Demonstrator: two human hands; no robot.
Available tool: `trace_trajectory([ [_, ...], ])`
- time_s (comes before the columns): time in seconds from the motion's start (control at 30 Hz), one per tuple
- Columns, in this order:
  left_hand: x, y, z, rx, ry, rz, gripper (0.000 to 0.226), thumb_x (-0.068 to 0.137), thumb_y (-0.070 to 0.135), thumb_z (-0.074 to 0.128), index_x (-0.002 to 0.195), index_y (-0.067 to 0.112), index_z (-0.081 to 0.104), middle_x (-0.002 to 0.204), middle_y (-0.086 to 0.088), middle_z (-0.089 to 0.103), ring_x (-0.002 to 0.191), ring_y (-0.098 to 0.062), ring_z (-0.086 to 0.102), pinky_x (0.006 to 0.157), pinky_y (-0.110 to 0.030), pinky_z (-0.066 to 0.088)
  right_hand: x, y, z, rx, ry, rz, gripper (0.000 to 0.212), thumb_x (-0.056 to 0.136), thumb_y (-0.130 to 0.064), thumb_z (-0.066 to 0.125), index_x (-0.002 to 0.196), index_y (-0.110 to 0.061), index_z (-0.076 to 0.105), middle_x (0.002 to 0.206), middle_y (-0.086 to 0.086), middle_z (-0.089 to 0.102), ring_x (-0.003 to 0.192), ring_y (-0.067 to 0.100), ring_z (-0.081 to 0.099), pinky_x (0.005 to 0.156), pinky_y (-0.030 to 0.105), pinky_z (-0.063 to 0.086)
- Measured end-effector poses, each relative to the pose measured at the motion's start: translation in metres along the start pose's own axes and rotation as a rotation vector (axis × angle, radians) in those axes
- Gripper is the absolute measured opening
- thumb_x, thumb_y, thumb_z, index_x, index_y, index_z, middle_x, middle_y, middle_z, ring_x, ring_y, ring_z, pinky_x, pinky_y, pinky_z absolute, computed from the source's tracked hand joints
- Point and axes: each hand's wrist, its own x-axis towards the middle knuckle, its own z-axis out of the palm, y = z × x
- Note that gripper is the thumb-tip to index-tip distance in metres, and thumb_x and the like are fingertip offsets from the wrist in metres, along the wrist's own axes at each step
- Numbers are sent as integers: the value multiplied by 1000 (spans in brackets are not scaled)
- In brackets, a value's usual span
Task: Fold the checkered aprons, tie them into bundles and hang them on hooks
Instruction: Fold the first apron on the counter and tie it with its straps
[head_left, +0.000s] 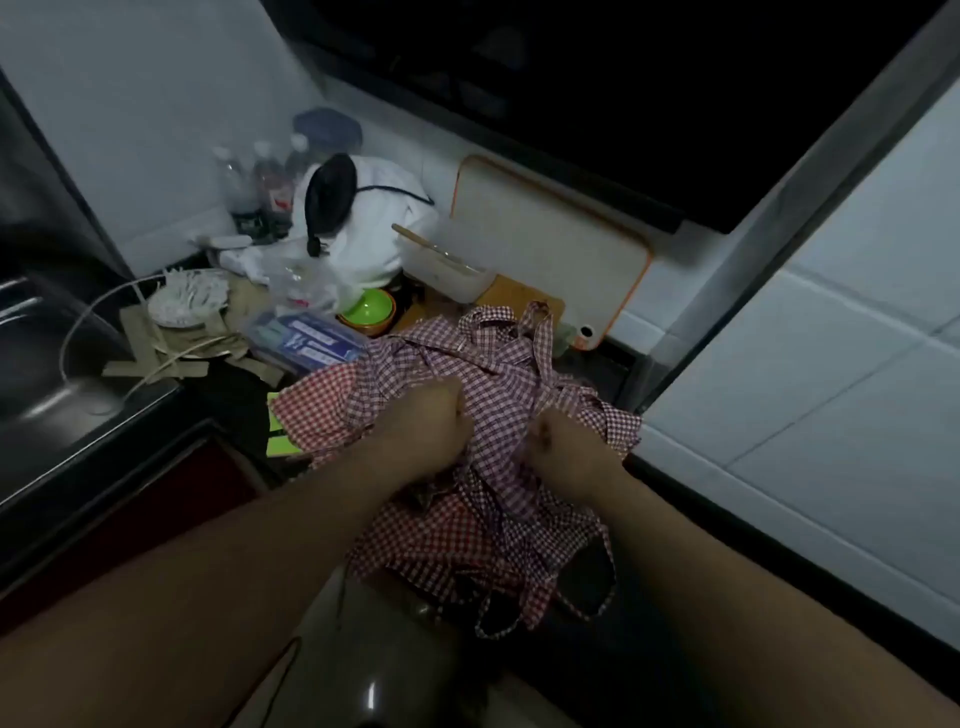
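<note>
A heap of red-and-white checkered aprons (467, 535) lies on the dark counter in front of me, straps trailing off the near edge. My left hand (423, 428) grips a bunch of checkered cloth near the top of the heap. My right hand (563, 449) is fisted round cloth just to the right of it. A purplish checkered apron (498, 364) with loose straps is bunched up between and beyond both hands. No hooks are in view.
A white cutting board (550, 244) leans on the back wall. A green bowl (369, 309), a clear tub (447, 270), white cloth (363, 228), bottles (260, 182) and a blue packet (306, 340) crowd the counter. A steel sink (47, 395) sits left; a tiled wall (831, 364) rises right.
</note>
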Motion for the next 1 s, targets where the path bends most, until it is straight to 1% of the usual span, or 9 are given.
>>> trace_trajectory([
  [0.13,-12,-14,41,313,-111,-16,53,81,73,55,102,26,64,110,-3,66,103,-27,64,89,-40,51,14,16,35,-257,-256,-151,88,101,-71,32,164,-10,19,170,4,18,156,26,23,127,34,16],
  [0.27,-12,-22,63,512,-153,-38,52,90,60,56,129,26,63,136,-5,55,129,-32,48,110,-50,31,33,22,47,-112,-160,-185,28,101,-23,57,124,-8,61,132,15,61,116,28,57,97,32,40],
  [0.33,-9,-23,64,453,-131,-64,42,93,53,51,122,27,67,131,-5,58,126,-31,50,110,-51,32,40,28,47,5,-115,-222,6,96,-14,60,98,-9,61,107,13,66,93,25,58,82,33,43],
  [0.43,-11,-24,47,47,17,-116,30,92,54,42,86,28,57,92,2,64,90,-23,63,80,-38,46,41,33,27,185,20,-118,12,102,-24,58,94,-15,56,90,2,63,80,18,59,66,30,43],
  [0.53,-3,-31,21,-401,148,-273,19,105,35,52,91,23,50,84,2,58,75,-17,58,62,-33,40,59,38,1,370,249,117,22,103,-36,56,85,-26,49,89,1,61,77,16,59,64,31,46],
  [0.6,4,-39,8,-474,189,-293,19,106,36,55,98,20,50,85,0,58,78,-20,58,62,-33,39,78,40,-7,429,169,172,28,100,-44,57,84,-22,60,86,0,67,78,17,64,73,36,56],
  [0.77,16,-57,12,-118,231,-134,50,96,38,65,140,22,46,130,0,53,120,-21,52,99,-37,49,93,18,2,167,-25,51,46,99,-12,58,56,-20,43,59,-2,47,57,14,43,58,34,39],
  [0.9,41,-67,6,-31,313,-126,78,89,46,66,156,22,34,151,-13,44,137,-34,44,110,-51,43,57,-10,-19,496,90,-30,29,103,-22,57,78,-27,70,80,-12,72,74,6,65,70,26,51],
  [1.0,67,-69,-5,6,267,-203,94,91,44,71,165,28,14,166,-12,28,151,-37,29,117,-60,32,36,-8,-44,800,7,83,24,102,-21,59,88,-22,78,93,-1,79,87,22,75,79,34,56],
])
